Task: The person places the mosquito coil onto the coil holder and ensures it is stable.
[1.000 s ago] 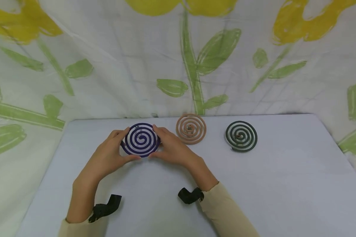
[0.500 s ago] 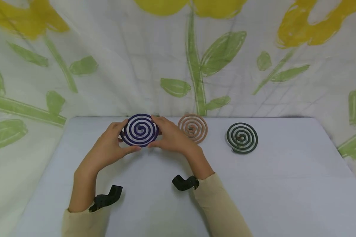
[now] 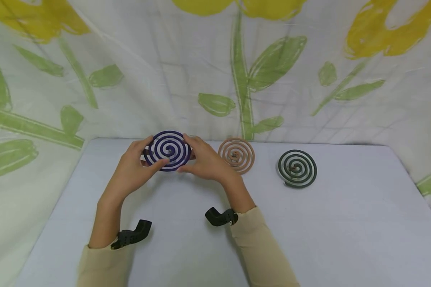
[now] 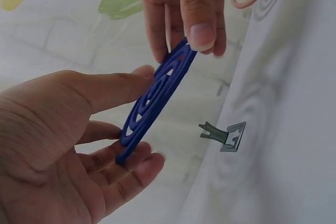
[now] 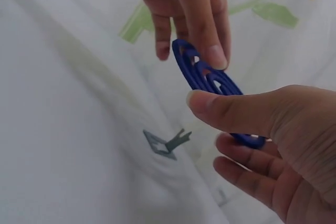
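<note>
Both hands hold a dark blue mosquito coil point(image 3: 170, 150) above the far left part of the table, one at each side. My left hand point(image 3: 134, 161) pinches its left edge, with the thumb lying over the near face. Across from it, my right hand point(image 3: 206, 159) grips the other edge between thumb and fingers. In the left wrist view the coil point(image 4: 157, 100) is tilted, seen nearly edge-on. Below it stands a small metal coil stand point(image 4: 223, 136) with an upright prong, apart from the coil; the right wrist view shows this stand point(image 5: 167, 144) too.
A brown mosquito coil point(image 3: 245, 155) sits right of the hands near the table's back edge. Farther right is a dark green coil point(image 3: 297, 168). Behind the white table point(image 3: 344, 223) hangs a flower-printed curtain point(image 3: 147, 79).
Both hands have carried the blue coil away from the body toward the table's back edge. The left thumb has slid up over its face. The head view has shifted slightly.
</note>
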`<action>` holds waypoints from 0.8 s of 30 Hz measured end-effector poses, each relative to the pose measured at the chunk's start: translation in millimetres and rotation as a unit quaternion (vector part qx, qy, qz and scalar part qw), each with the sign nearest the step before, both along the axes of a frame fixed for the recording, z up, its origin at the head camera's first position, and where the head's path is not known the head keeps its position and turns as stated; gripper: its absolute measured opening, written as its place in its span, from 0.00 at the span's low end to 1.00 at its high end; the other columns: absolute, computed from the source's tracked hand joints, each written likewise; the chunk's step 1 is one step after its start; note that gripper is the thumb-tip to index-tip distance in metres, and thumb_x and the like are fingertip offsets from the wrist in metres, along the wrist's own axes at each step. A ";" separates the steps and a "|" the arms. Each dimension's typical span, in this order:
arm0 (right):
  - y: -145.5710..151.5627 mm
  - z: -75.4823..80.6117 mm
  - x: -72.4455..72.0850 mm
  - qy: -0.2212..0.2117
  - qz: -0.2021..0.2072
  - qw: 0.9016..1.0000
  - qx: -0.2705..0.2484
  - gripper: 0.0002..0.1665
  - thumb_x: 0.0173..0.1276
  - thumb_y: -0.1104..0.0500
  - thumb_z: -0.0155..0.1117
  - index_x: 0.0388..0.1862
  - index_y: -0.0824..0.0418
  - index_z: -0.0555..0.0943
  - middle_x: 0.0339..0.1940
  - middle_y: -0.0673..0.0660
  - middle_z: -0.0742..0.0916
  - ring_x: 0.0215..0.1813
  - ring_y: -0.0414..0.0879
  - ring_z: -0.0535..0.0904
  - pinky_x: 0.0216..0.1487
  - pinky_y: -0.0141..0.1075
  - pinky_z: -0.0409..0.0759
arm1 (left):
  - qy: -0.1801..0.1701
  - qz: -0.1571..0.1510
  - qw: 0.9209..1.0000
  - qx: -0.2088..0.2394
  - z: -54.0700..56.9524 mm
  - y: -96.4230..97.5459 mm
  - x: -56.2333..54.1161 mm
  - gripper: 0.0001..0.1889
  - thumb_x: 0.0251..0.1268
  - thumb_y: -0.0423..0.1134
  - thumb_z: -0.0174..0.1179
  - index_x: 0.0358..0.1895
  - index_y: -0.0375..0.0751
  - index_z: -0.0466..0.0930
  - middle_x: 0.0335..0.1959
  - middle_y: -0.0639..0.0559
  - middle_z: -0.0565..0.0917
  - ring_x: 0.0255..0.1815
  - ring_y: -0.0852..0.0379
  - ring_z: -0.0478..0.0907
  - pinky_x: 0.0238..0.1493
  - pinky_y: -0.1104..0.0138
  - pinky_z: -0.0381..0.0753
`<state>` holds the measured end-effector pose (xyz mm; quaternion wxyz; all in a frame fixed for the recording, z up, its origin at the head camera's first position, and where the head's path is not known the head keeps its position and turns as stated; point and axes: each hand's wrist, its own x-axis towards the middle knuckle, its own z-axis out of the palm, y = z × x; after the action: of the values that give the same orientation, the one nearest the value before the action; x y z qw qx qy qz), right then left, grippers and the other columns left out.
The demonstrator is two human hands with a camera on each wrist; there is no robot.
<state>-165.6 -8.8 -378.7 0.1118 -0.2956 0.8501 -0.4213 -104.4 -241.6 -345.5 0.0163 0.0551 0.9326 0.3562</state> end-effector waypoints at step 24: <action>-18.0 -6.2 -18.8 -0.051 -0.005 0.997 -0.051 0.62 0.65 0.59 0.80 0.88 0.63 0.51 0.74 0.67 0.72 0.60 0.55 0.81 0.68 0.45 0.84 | -0.039 0.101 0.977 0.186 -9.9 -1.8 -24.7 0.33 0.79 0.43 0.61 0.82 0.41 0.63 0.74 0.32 0.73 0.68 0.37 0.77 0.41 0.82 0.85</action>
<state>-184.5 -26.8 -384.9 0.1378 -0.2748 0.8223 -0.4789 -129.1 -243.4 -355.4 0.0065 -0.0515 0.8494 0.5252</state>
